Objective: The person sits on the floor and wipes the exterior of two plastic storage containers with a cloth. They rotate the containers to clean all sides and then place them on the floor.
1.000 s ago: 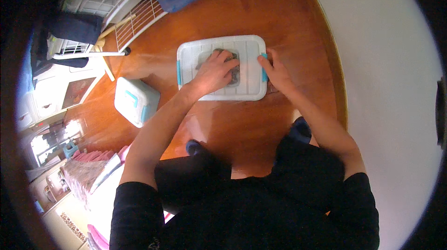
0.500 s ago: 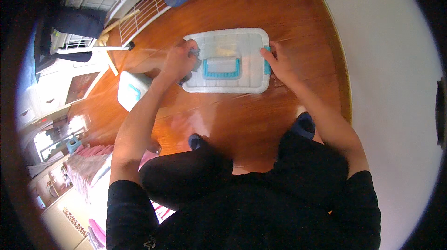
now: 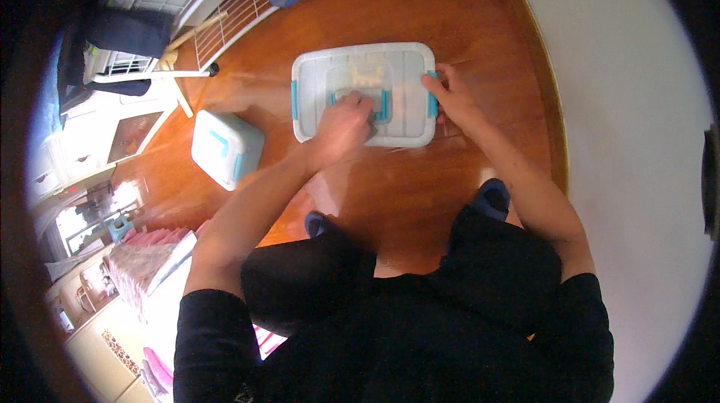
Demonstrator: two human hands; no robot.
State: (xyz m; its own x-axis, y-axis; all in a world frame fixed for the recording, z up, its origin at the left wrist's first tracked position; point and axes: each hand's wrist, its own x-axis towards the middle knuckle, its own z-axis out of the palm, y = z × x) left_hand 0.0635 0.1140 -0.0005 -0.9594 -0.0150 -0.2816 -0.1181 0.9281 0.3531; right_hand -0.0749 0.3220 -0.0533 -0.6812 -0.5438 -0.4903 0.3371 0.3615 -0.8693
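Note:
A translucent white plastic storage box (image 3: 315,65) with its lid on sits on the wooden floor in front of me. Its lid carries a turquoise carry handle (image 3: 385,106). My left hand (image 3: 343,127) is closed, fingers curled over the left part of this handle and hiding it. At the box's right end, my right hand (image 3: 450,95) grips the edge by the turquoise latch (image 3: 432,95), thumb on top and fingers down the side. A second turquoise latch (image 3: 294,100) lies against the left end. Something pale yellowish shows faintly through the lid.
A smaller white box (image 3: 214,144) with turquoise handle and latch stands to the left. Beyond it is a white wire rack (image 3: 232,24) on wheels. A white wall (image 3: 622,140) runs along the right. My feet in dark blue slippers (image 3: 491,200) are close to the box.
My left hand has moved from the box's left end, rightward onto the carry handle. The left latch, hidden before, now shows. My right hand has stayed at the right end.

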